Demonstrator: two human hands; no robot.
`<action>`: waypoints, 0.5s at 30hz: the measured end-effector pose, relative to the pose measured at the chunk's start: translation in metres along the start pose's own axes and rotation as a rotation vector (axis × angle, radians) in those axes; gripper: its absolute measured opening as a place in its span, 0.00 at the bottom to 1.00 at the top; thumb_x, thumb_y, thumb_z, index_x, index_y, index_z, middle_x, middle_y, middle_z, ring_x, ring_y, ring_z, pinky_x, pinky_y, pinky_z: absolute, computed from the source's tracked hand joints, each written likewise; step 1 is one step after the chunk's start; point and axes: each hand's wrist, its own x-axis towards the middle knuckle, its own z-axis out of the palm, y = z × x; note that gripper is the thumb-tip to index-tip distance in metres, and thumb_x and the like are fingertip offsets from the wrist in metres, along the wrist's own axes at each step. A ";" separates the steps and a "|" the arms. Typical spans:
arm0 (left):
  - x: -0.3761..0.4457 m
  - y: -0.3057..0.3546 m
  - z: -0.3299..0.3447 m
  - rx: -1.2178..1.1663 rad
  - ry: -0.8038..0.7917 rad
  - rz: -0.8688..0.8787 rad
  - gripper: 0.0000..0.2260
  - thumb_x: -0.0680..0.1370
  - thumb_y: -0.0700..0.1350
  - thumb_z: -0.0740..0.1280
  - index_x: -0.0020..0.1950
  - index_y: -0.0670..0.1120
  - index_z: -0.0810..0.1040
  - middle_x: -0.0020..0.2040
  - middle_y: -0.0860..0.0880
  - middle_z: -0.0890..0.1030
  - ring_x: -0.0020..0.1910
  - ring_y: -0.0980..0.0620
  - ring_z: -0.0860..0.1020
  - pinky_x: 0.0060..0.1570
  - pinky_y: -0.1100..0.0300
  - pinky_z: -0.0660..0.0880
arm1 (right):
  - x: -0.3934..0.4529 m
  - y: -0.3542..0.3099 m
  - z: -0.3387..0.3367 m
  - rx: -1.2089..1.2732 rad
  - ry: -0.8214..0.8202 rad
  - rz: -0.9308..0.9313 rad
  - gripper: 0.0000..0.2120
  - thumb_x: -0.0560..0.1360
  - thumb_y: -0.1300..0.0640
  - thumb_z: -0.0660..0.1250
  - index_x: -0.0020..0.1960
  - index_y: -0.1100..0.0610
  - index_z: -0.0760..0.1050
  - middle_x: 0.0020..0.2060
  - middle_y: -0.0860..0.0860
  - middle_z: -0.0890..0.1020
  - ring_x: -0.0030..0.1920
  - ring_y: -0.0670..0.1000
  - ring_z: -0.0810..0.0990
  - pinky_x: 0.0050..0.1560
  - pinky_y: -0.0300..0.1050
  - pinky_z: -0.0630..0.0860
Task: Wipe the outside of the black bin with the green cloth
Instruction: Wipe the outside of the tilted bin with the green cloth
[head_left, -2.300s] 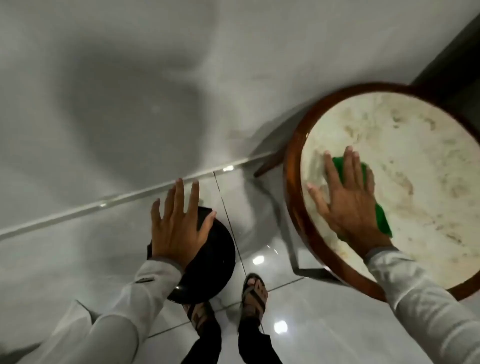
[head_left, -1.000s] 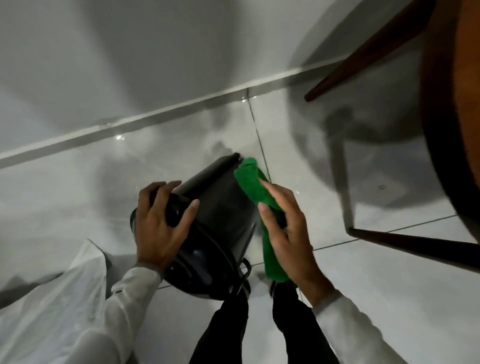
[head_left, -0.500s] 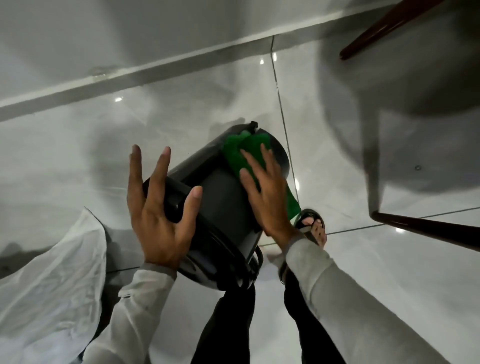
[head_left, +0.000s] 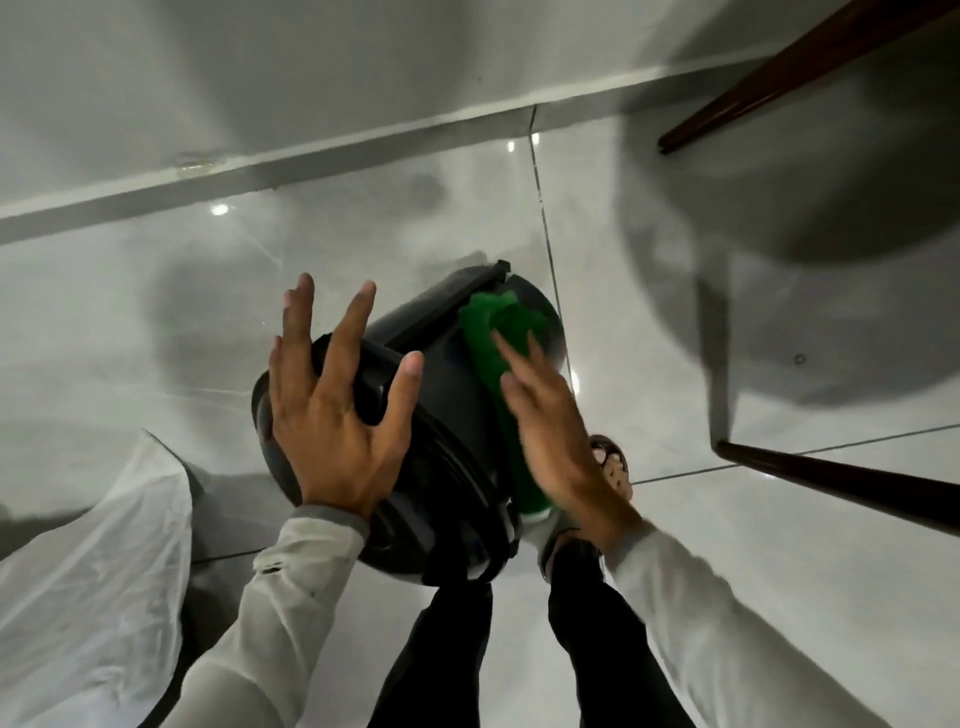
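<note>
The black bin (head_left: 441, 395) is tipped on its side above the tiled floor, its base pointing away from me and its rim toward my legs. My left hand (head_left: 337, 415) rests on the bin's rim edge with the palm against it and the fingers spread. The green cloth (head_left: 498, 374) lies along the bin's right outer wall. My right hand (head_left: 556, 436) presses flat on the cloth, blurred by motion. The bin's inside is hidden from view.
A white plastic sheet (head_left: 88, 561) lies on the floor at lower left. Dark wooden table legs (head_left: 831, 478) run at the right, and another leg (head_left: 789, 67) at top right. The wall skirting (head_left: 311, 150) crosses behind the bin. My sandalled foot (head_left: 613, 467) stands below the cloth.
I took the cloth off the round table and brought it to the bin, now tipped over. In the last half second my right hand slid along the bin's wall toward the rim.
</note>
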 end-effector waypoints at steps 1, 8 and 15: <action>0.001 -0.002 0.000 0.006 -0.008 0.014 0.29 0.82 0.68 0.57 0.77 0.53 0.73 0.83 0.43 0.65 0.83 0.43 0.63 0.75 0.32 0.67 | -0.015 0.002 -0.001 -0.223 -0.010 -0.113 0.25 0.85 0.42 0.55 0.82 0.38 0.63 0.86 0.50 0.61 0.85 0.53 0.60 0.84 0.53 0.61; 0.013 -0.007 0.001 -0.026 -0.007 0.041 0.28 0.82 0.67 0.58 0.76 0.52 0.74 0.83 0.44 0.66 0.82 0.45 0.66 0.72 0.35 0.72 | 0.016 0.010 -0.012 -0.533 -0.077 -0.593 0.30 0.85 0.43 0.55 0.81 0.60 0.68 0.85 0.65 0.61 0.86 0.62 0.59 0.85 0.64 0.58; 0.017 -0.029 -0.018 -0.127 -0.038 -0.067 0.25 0.81 0.55 0.61 0.75 0.46 0.74 0.81 0.41 0.66 0.81 0.48 0.66 0.75 0.64 0.67 | 0.052 0.021 0.017 -0.363 0.008 -0.552 0.26 0.85 0.50 0.56 0.79 0.60 0.71 0.82 0.61 0.68 0.84 0.58 0.65 0.86 0.52 0.58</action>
